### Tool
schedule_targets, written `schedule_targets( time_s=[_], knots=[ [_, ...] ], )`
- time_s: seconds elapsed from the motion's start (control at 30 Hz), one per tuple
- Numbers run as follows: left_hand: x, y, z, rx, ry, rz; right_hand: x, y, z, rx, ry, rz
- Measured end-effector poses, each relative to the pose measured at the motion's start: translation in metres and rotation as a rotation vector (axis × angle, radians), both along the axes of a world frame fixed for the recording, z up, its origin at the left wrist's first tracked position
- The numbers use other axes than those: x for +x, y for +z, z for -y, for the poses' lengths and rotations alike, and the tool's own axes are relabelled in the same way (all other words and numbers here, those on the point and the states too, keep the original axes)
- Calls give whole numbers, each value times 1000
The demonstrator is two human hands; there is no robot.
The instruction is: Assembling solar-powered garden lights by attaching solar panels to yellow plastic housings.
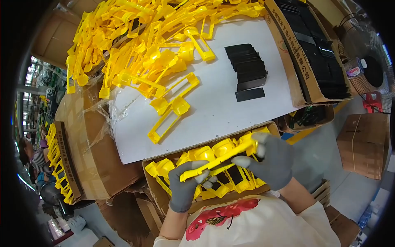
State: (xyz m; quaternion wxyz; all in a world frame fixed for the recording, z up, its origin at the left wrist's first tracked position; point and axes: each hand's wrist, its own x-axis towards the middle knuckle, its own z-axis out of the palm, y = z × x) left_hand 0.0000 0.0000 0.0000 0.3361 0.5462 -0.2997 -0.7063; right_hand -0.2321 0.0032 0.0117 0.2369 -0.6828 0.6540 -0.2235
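A long yellow plastic frame (pixel 220 159) is held between my two gloved hands, above an open cardboard box (pixel 153 190) near my body. My left hand (pixel 183 185), in a grey glove, grips its lower left end. My right hand (pixel 269 158), gloved alike, is closed round its upper right end. Beneath the held piece, several yellow frames (pixel 201 154) stand in rows in the box, some with dark panels in them. On the white tabletop (pixel 214 107) beyond lies one loose yellow frame (pixel 169 119).
A large heap of yellow frames (pixel 135 37) covers the table's far left. Overlapping black panels (pixel 249 68) lie at right, beside a cardboard box (pixel 294 53) of black pieces. A fan (pixel 366 68) and a closed carton (pixel 364 144) stand farther right. Another person (pixel 39 158) is at far left.
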Motion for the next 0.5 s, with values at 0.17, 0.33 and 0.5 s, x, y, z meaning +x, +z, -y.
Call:
schedule_targets(
  time_s=[0.17,0.33,0.5],
  knots=[
    [11,-4,-5,-22,-82,-57,-4,-31,1,292,153,559],
    [17,1,-17,-1,-66,18,12,-26,-16,213,159,324],
    [45,22,-9,129,-164,117,26,-35,-22,413,237,325]
  ],
)
